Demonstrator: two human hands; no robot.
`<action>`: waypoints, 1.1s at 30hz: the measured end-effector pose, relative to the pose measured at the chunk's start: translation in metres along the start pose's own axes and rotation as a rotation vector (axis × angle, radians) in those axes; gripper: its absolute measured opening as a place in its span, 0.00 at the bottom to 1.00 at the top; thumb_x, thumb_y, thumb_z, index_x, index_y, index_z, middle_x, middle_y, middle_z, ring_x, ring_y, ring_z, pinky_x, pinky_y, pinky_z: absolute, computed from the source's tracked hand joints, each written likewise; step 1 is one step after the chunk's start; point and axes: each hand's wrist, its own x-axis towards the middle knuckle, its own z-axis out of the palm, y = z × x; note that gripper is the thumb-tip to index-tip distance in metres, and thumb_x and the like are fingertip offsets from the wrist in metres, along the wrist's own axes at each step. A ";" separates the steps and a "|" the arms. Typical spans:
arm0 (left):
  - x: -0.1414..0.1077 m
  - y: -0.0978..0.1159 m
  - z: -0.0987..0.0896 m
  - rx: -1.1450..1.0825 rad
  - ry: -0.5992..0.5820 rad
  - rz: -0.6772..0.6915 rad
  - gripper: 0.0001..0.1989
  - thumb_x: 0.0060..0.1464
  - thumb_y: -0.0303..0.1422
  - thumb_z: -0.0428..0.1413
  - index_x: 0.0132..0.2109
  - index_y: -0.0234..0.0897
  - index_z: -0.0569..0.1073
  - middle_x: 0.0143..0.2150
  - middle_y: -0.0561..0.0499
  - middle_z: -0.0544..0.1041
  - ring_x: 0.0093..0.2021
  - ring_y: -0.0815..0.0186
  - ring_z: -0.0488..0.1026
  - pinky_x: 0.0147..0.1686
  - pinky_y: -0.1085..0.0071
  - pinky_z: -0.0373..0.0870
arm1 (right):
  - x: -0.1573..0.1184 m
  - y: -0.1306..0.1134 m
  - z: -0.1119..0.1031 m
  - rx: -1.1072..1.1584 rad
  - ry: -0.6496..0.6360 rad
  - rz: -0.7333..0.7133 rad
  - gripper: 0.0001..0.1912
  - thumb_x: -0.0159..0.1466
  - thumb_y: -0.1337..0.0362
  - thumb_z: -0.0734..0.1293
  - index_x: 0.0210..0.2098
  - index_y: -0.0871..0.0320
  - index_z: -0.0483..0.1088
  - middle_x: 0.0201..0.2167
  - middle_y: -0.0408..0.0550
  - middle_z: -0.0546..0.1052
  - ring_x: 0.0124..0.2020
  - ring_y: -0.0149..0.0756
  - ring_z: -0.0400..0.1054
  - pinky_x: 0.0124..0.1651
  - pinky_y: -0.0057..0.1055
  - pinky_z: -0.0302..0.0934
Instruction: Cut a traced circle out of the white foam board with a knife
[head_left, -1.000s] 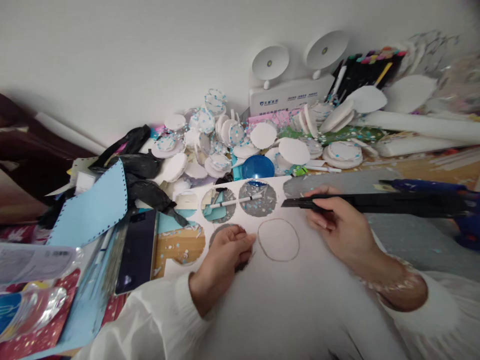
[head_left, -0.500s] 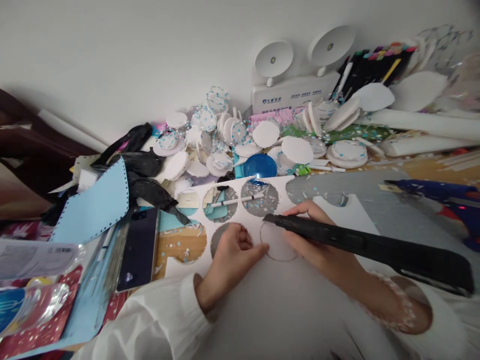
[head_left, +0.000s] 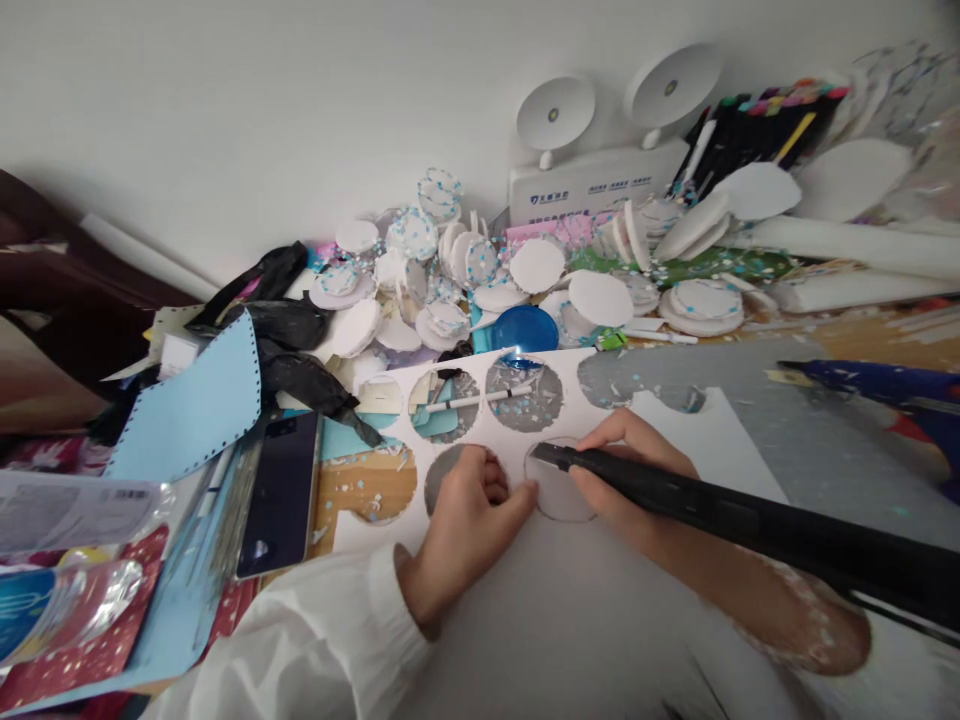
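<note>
My right hand (head_left: 637,475) is closed around a black utility knife (head_left: 675,500). Its blade tip points left and meets the upper left of a circle (head_left: 566,490) outlined on a white foam board (head_left: 487,620). My left hand (head_left: 469,525) rests on the same board, just left of that circle. Its fingers curl at the edge of a cut-out round hole, and its thumb presses beside the outline. Several round holes (head_left: 525,415) run along the board's far part, with the grey mat or bare wood showing through them.
White discs (head_left: 536,265), some blue-dotted, are heaped along the wall behind a blue round lid (head_left: 525,335). A phone (head_left: 279,495), black plastic (head_left: 307,375) and papers lie left. A blue glue gun (head_left: 877,385) rests right on the grey mat (head_left: 750,400).
The knife has tilted and its tip has come down onto the circle's upper left outline. Its rear end has swung toward me. My left hand stays in almost the same place.
</note>
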 end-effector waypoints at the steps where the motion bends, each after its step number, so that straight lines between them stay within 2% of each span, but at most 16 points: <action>1: 0.000 -0.001 0.000 0.005 -0.007 0.012 0.15 0.48 0.38 0.59 0.30 0.40 0.59 0.25 0.59 0.64 0.24 0.72 0.66 0.23 0.75 0.59 | 0.000 0.000 0.000 -0.008 -0.011 0.010 0.04 0.61 0.64 0.65 0.34 0.50 0.64 0.20 0.38 0.72 0.19 0.31 0.63 0.20 0.25 0.55; 10: -0.003 -0.002 0.003 -0.004 -0.005 0.057 0.14 0.48 0.39 0.58 0.31 0.41 0.58 0.24 0.59 0.64 0.24 0.71 0.65 0.23 0.74 0.59 | -0.003 -0.005 0.009 -0.007 0.025 0.034 0.06 0.60 0.61 0.65 0.30 0.53 0.62 0.16 0.35 0.69 0.16 0.27 0.59 0.20 0.24 0.52; 14: -0.006 0.005 0.001 0.001 0.018 0.042 0.12 0.48 0.37 0.56 0.30 0.41 0.58 0.23 0.60 0.63 0.23 0.71 0.63 0.23 0.74 0.57 | -0.005 -0.005 0.009 -0.062 0.000 -0.038 0.06 0.59 0.63 0.66 0.30 0.54 0.63 0.17 0.35 0.68 0.17 0.27 0.61 0.20 0.23 0.53; 18: -0.008 0.008 -0.002 -0.011 0.023 0.031 0.08 0.53 0.35 0.49 0.28 0.41 0.60 0.23 0.58 0.62 0.25 0.70 0.62 0.26 0.73 0.58 | -0.007 -0.005 0.010 -0.066 -0.004 -0.117 0.06 0.60 0.63 0.66 0.30 0.54 0.63 0.16 0.35 0.67 0.16 0.26 0.59 0.20 0.23 0.53; 24: -0.009 0.005 -0.002 0.012 0.063 0.022 0.17 0.61 0.42 0.46 0.26 0.40 0.61 0.25 0.55 0.65 0.27 0.68 0.64 0.29 0.71 0.60 | -0.009 -0.005 0.011 -0.104 0.010 -0.185 0.07 0.61 0.64 0.66 0.29 0.53 0.62 0.16 0.35 0.66 0.15 0.27 0.58 0.19 0.24 0.53; 33: -0.006 -0.004 0.002 -0.022 0.080 0.034 0.17 0.63 0.44 0.47 0.29 0.40 0.60 0.24 0.57 0.64 0.25 0.70 0.62 0.27 0.73 0.58 | -0.010 -0.004 0.014 -0.192 -0.045 -0.277 0.06 0.61 0.65 0.64 0.32 0.53 0.60 0.17 0.34 0.64 0.14 0.25 0.59 0.18 0.23 0.53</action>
